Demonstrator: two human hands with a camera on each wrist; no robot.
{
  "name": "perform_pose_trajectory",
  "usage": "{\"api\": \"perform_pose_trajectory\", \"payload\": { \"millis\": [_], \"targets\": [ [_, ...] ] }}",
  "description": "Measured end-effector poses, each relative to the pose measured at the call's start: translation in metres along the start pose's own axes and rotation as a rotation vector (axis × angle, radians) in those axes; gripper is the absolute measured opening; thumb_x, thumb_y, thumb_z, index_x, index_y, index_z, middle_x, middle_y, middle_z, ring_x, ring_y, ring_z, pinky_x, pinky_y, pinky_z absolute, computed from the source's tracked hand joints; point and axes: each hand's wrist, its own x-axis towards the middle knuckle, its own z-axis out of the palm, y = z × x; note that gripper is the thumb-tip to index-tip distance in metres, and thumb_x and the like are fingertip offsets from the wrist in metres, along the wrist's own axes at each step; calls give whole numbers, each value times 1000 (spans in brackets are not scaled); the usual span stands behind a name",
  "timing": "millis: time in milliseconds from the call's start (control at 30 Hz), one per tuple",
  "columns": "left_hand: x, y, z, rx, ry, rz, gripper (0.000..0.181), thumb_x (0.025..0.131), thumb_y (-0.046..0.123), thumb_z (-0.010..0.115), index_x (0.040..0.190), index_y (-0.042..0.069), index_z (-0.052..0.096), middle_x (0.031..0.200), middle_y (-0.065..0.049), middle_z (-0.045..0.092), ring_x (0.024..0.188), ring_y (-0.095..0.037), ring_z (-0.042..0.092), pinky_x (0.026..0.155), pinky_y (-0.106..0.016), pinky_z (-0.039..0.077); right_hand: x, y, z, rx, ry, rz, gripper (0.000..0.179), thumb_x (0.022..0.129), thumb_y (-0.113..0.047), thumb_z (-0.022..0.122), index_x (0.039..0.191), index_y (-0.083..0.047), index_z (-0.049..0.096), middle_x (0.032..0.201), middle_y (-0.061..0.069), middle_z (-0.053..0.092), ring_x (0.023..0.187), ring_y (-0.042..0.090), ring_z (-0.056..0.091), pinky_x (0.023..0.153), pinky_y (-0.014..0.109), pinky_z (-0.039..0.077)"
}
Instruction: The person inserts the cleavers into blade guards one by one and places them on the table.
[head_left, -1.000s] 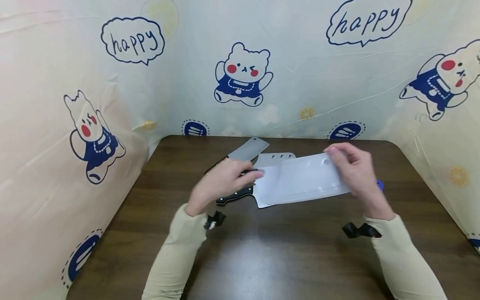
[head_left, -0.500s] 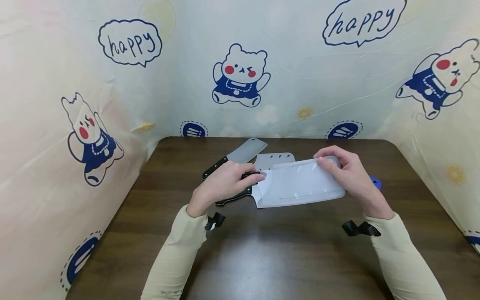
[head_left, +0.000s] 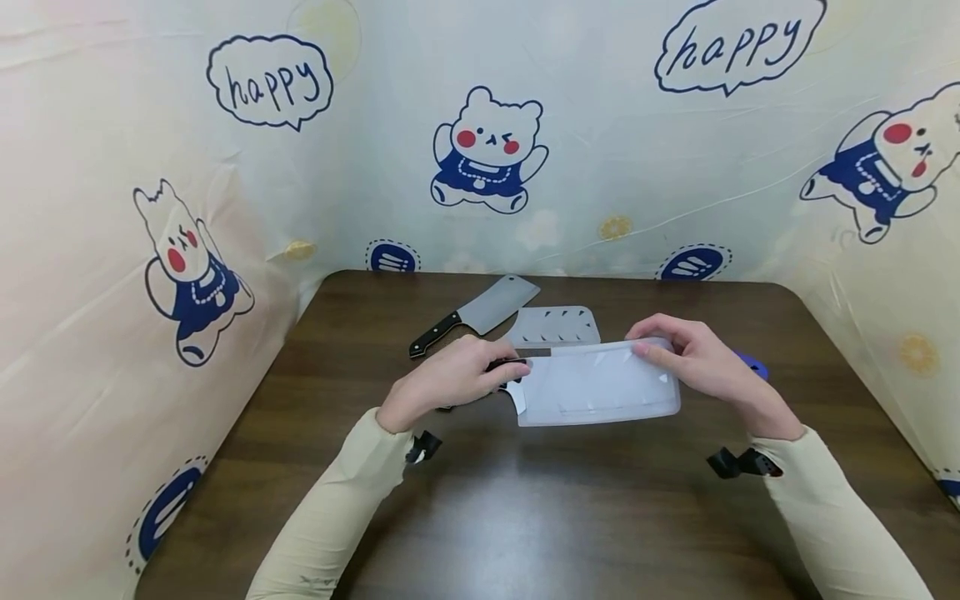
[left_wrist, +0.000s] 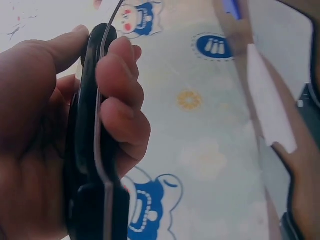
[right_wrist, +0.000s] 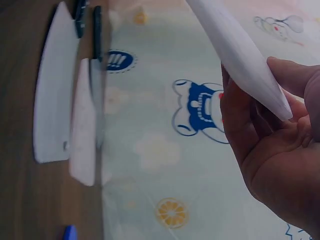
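Note:
In the head view my left hand (head_left: 453,375) grips the black handle (left_wrist: 92,125) of a knife, fingers curled round it. A white plastic blade sheath (head_left: 596,387) with small slots extends from the handle to the right; the knife's blade is hidden there. My right hand (head_left: 693,354) pinches the sheath's far upper corner between thumb and fingers. In the right wrist view the sheath (right_wrist: 240,50) is seen edge-on above the palm. Below the held knife lies a large cleaver (right_wrist: 52,100), mostly covered in the head view.
A smaller cleaver (head_left: 498,304) with a black riveted handle lies at the back of the brown table (head_left: 480,517). Beside it is another slotted white sheath (head_left: 558,325). A blue item (head_left: 752,365) shows partly behind my right hand. Patterned cloth (head_left: 600,167) encloses the back and sides.
Both hands have come slightly nearer the front with the knife and sheath. My right hand has shifted left, and the sheath's slots show more plainly. The things on the table stay put.

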Motion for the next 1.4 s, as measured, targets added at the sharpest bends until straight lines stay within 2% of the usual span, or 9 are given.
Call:
{"api": "perform_pose_trajectory", "payload": {
  "millis": [167,333,467,600,767,867,1067,1300,1400],
  "targets": [
    [0,-6,11,-30,-61,-11,27,101,38,53,103,15,68,68,8,54,53,-3,44,57,-21,41,-1,11,4,-40,-67,38,16,99,-21,59,113,-17,65,108,6,64,89,16,55,67,27,47],
    [-1,-12,21,-63,-118,-32,28,100,38,54,103,13,66,64,7,53,49,-3,41,52,-21,37,-2,22,8,-41,-117,46,14,99,-23,59,111,-18,66,106,4,67,88,16,56,68,26,46],
    [0,-15,30,-89,-172,-65,28,99,40,56,105,14,66,66,7,55,50,-3,45,50,-21,37,-3,30,13,-25,-150,44,14,99,-22,58,110,-17,66,106,4,68,88,16,58,70,26,48],
    [-1,-18,37,-103,-238,-103,28,97,39,60,113,15,65,75,5,59,56,-4,52,54,-21,44,-4,40,18,-17,-184,57,14,99,-24,58,110,-19,66,104,2,67,87,15,58,70,26,48],
    [-2,-22,48,-72,-297,-115,32,96,36,63,120,15,63,88,4,62,66,-7,57,58,-21,48,-5,50,25,-23,-227,49,14,99,-24,58,109,-19,66,98,2,65,82,14,56,66,25,45],
    [-2,-22,54,-40,-321,-119,32,96,36,63,120,16,62,88,4,61,68,-7,56,58,-20,48,-6,55,28,-29,-266,51,16,100,-26,57,111,-19,65,100,1,65,85,13,56,67,25,45],
    [-2,-23,65,-25,-349,-117,30,96,37,63,118,16,63,84,5,60,64,-6,55,56,-20,48,-8,64,33,-28,-324,25,16,100,-25,57,111,-17,65,97,1,63,80,10,54,61,24,41],
    [-5,-25,69,-15,-360,-126,29,95,37,64,116,17,65,90,7,61,67,-6,56,58,-21,48,-6,68,42,-6,-376,5,16,100,-27,57,111,-19,64,98,-2,64,85,10,57,69,25,46],
    [-5,-26,70,-11,-362,-121,29,95,36,64,116,17,65,91,7,61,68,-6,55,59,-20,47,-6,70,44,-2,-377,-1,15,100,-25,57,110,-18,65,97,-1,64,82,10,56,66,25,45]
  ]
}}
